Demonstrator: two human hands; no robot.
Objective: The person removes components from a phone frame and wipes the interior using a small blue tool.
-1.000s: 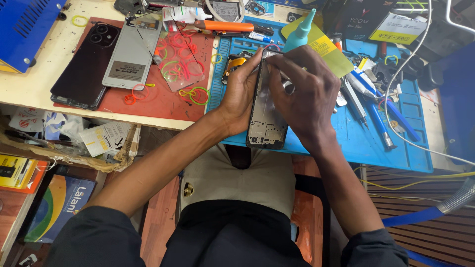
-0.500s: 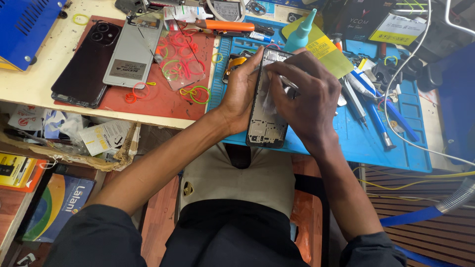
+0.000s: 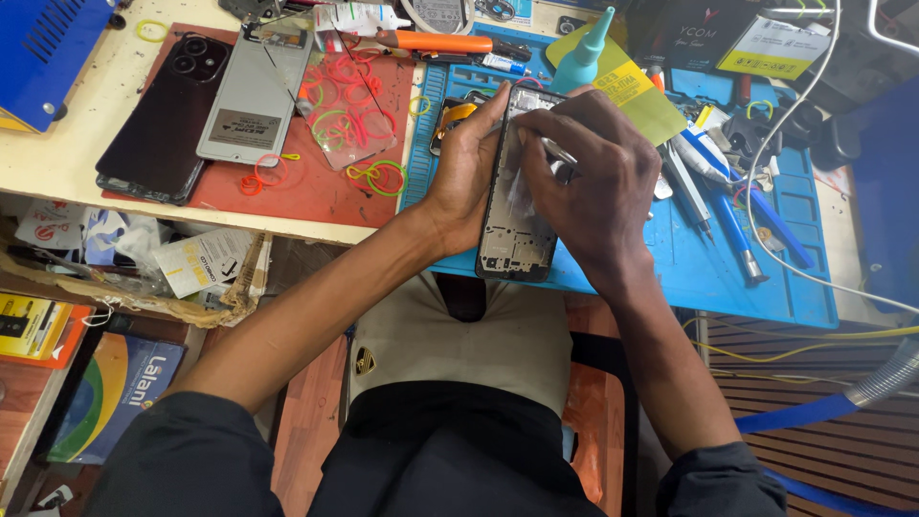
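Observation:
An opened black phone frame [image 3: 515, 239] lies lengthwise on the blue work mat [image 3: 766, 278], its inner side up. My left hand [image 3: 466, 168] clasps its left edge, thumb along the top. My right hand [image 3: 592, 182] rests over the upper half of the frame and pinches thin metal tweezers [image 3: 560, 153], whose tip points into the frame near a strip of clear film. The upper right part of the frame is hidden under my right hand.
A red mat [image 3: 316, 182] to the left carries a black phone [image 3: 168, 120], a grey back cover [image 3: 254, 91], a glass panel and coloured rubber bands. Tools, a teal bottle [image 3: 584, 53] and a yellow card lie behind and right. A blue box [image 3: 43, 48] stands far left.
My right hand with the tweezers shifted slightly over the upper half of the frame. The left hand kept its hold, and the frame stayed in place.

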